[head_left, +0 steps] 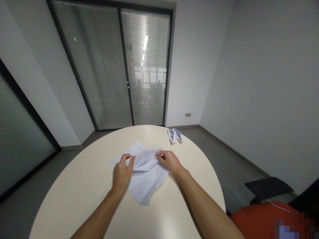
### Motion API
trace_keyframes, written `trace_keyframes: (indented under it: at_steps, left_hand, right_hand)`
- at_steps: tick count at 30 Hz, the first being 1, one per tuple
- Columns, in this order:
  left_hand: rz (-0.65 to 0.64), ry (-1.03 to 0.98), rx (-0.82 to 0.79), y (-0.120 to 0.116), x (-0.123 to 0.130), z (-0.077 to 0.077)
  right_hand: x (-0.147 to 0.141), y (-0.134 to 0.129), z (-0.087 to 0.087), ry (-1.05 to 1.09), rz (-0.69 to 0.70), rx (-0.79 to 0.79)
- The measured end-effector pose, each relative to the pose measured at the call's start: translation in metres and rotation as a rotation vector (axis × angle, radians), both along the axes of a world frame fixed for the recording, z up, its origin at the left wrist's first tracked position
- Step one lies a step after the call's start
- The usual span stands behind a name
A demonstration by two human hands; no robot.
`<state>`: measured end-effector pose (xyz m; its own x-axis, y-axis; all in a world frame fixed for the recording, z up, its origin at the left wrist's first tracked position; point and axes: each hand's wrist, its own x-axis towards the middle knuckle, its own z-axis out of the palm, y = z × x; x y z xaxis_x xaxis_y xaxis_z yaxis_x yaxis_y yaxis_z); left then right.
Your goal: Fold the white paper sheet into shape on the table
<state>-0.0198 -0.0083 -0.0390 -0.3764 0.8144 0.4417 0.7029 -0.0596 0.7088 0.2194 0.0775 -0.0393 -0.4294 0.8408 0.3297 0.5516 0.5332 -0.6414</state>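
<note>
A large white sheet of paper (147, 181), creased with many fold lines, lies partly raised on the round table (82, 186). My left hand (123, 171) pinches its left side between thumb and fingers. On the right side, my right hand (169, 161) grips the paper's upper edge, fingertips closed on it. Between the two hands a folded ridge stands up, and the lower corner of the sheet points toward me. Parts of the paper's edges are hidden behind my fingers.
Near the table's far right edge stands a small folded paper piece (175, 135). To the right of the table is a red chair seat (254, 215) with a black armrest (269, 187). Beyond the table are glass doors with blinds (147, 99) and a grey floor.
</note>
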Motion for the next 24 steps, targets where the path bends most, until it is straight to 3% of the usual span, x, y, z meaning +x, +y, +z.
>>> trace_keyframes:
  at_steps: [3, 8, 16, 20, 24]
  left_hand:
    - [-0.02, -0.07, -0.001, 0.005, -0.005, -0.001]
    - [-0.052, -0.26, 0.007, 0.013, -0.02, -0.001]
    - [-0.06, -0.672, -0.103, 0.016, -0.032, -0.007]
    - [-0.076, -0.831, -0.118, 0.016, -0.029, -0.007]
    - [-0.123, -0.943, -0.135, 0.014, -0.024, -0.002]
  right_hand:
    - [0.0, 0.003, -0.004, 0.101, 0.025, -0.037]
    - [-0.003, 0.009, -0.008, 0.509, 0.034, -0.277]
    - [0.002, 0.009, 0.005, 1.055, 0.174, -0.532]
    - [0.006, 0.007, 0.011, 1.222, 0.255, -0.616]
    - [0.005, 0.008, 0.01, 1.256, 0.261, -0.671]
